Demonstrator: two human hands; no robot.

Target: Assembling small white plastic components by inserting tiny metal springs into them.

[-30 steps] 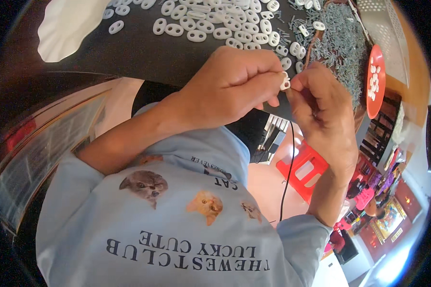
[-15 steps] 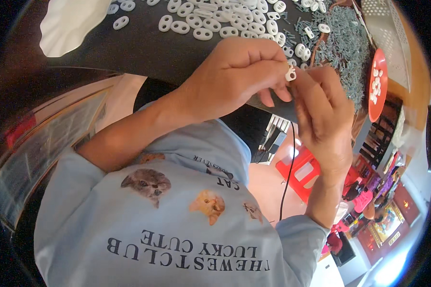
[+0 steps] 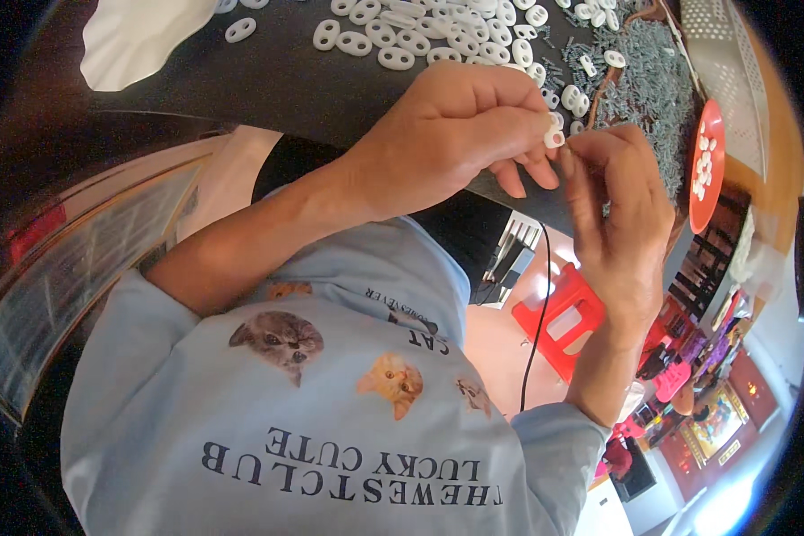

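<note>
"One small white piece [image 3: 551, 141] is with me, caught between the thumb and forefinger of my left grip [image 3: 460, 129], with an opening in it showing."

"Where are you holding it?"

"Up over the near part of the dark desk [image 3: 259, 94], in front of my body. The lower fingers on that side hang loosely curled beneath it."

"And your other side?"

"My right grip [image 3: 623, 188] is just beside the piece, the tips of thumb and forefinger close to each other. I cannot tell whether anything is pinched between them."

"What lies around you?"

"Beyond my left knuckles, a heap of white ovals [image 3: 463, 37], two holes showing in many of them. To the right of those, a broad spread of small grey springs [image 3: 639, 89], with some white pieces along its left side. Past the springs, an orange-red dish [image 3: 704, 217] carries little white bits."

"Anything at the far left?"

"A white tray [image 3: 138, 45] with a wavy edge, well apart from what I hold. Lower down, below the desk, I see a red stool [image 3: 558, 359], and a black cable [image 3: 525, 382] running down near it."
</note>
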